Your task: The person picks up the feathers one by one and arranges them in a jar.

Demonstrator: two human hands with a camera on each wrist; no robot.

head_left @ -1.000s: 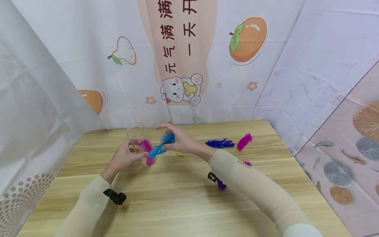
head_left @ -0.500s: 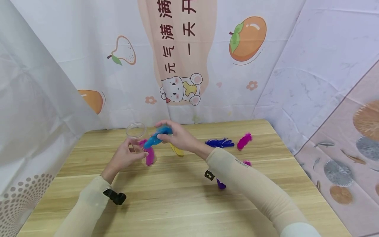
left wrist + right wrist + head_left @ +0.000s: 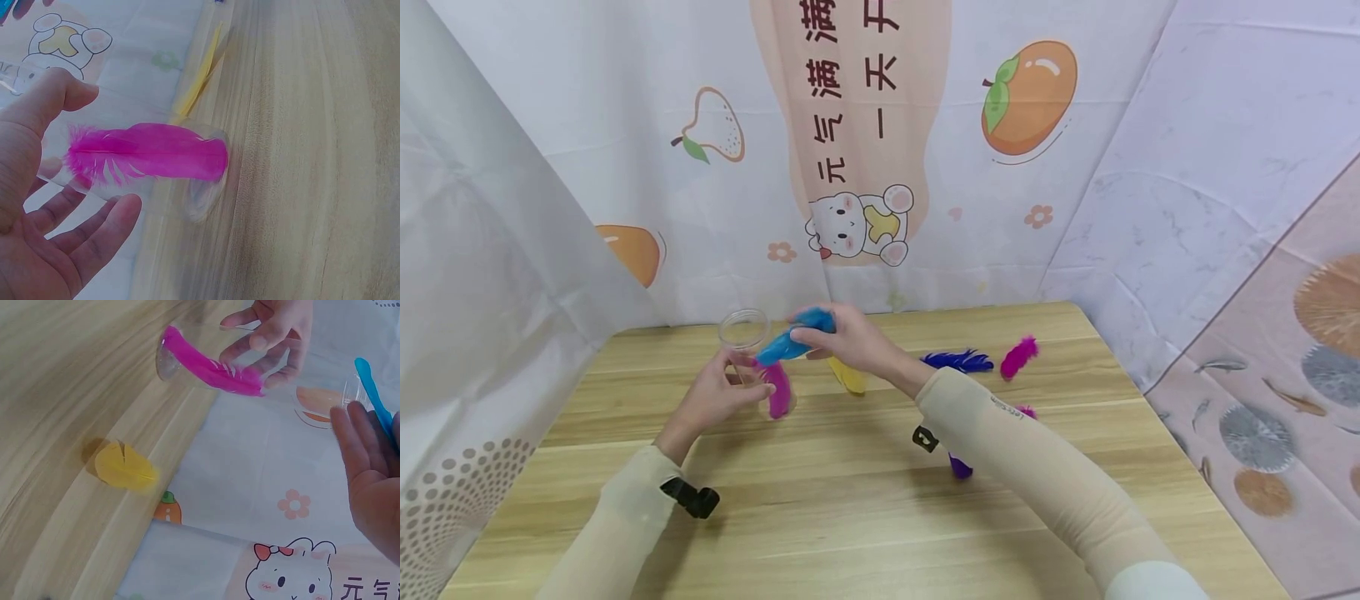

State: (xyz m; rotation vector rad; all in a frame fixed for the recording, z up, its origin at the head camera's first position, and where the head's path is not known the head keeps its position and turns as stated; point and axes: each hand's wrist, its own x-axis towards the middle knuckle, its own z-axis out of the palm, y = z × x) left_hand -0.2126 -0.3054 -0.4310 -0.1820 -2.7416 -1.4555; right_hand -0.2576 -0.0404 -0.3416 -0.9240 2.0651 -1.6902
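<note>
My left hand (image 3: 713,396) grips a tall clear plastic cup (image 3: 743,345) around its side, thumb on one side and fingers on the other. Inside the cup, toward its base, lies a magenta feather (image 3: 150,152), seen through the wall. My right hand (image 3: 857,343) pinches a bright blue feather (image 3: 781,347) between thumb and fingers. Its free end points left and overlaps the cup's side in the head view. In the right wrist view the blue feather (image 3: 374,394) stands close by the cup's open rim (image 3: 354,394).
A yellow feather (image 3: 850,380) lies on the wooden table (image 3: 820,517) below my right hand. Farther right are a dark blue feather (image 3: 958,362) and a magenta one (image 3: 1019,358). My right forearm partly covers another magenta feather (image 3: 1027,412) and a purple one (image 3: 960,466). Printed curtains (image 3: 685,217) enclose the table.
My right hand has risen slightly and shifted left, bringing the blue feather's tip up along the cup toward its rim. More of the yellow feather shows. My left hand and the cup stay put.
</note>
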